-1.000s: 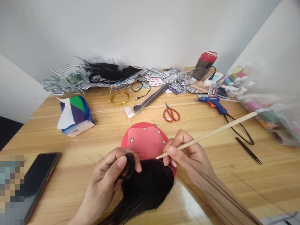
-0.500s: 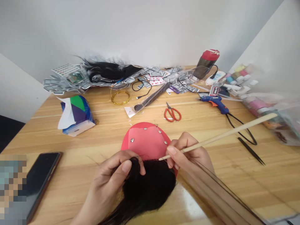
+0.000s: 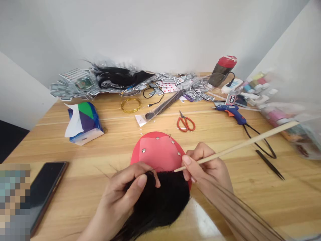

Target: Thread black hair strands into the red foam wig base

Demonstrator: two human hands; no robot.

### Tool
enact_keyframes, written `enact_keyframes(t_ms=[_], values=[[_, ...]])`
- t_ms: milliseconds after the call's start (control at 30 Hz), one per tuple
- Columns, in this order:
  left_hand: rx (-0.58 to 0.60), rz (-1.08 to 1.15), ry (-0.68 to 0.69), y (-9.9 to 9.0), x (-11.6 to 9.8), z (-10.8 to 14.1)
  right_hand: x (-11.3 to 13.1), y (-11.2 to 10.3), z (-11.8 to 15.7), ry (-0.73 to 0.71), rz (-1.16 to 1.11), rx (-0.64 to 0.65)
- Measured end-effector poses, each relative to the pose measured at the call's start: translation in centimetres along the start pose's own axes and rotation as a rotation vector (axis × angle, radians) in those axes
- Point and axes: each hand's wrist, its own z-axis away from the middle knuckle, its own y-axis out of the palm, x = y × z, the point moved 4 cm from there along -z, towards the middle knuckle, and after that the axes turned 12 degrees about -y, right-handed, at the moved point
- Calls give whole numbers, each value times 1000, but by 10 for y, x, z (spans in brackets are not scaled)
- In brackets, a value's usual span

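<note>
Fingers of the left hand (image 3: 125, 187) pinch black hair (image 3: 163, 201), seemingly; the right's (image 3: 203, 164) close around a wooden stick (image 3: 235, 146).

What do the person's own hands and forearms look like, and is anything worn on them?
Both the left hand and the right hand are bare: no gloves, and no rings can be seen. The visible thumbnails look short and plain. No watch, bracelet or sleeve shows on the visible parts of the forearms.
</note>
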Motion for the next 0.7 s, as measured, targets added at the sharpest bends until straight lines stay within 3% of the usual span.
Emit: enact_keyframes(t_ms=[267,467,567,700], values=[[-2,-51,24,-2,-1,1,8,1,-2,52,105,-9],[-99,-120,0,-6,-2,2,4,2,-1,-7,58,-94],[-232,-196,-22,-22,2,10,2,3,1,-11,31,-122],[-335,-366,-46,-61,19,31,2,4,2,-22,33,-134]])
